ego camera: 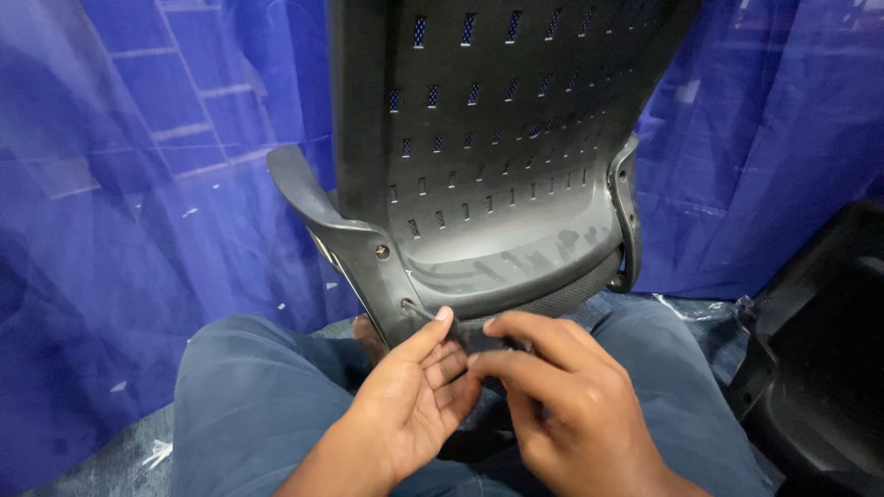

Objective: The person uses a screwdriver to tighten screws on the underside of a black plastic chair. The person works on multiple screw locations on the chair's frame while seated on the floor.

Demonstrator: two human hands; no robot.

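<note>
Both hands pinching a thin tool: left hand [414,396] steadies it at the black chair back's [488,138] lower screw hole [406,304], right hand [562,396] grips the handle end.

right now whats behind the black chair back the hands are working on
Behind the chair back hangs a blue plastic sheet; blue shows through the slots. The left hand and right hand cover its lower edge, so what lies there is hidden.

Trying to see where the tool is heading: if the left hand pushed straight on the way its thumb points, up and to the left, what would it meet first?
Most likely the lower screw hole in the grey plastic armrest bracket of the black perforated chair back. The left hand steadies a thin metal tool whose tip seems there already, though depth is unclear.
</note>
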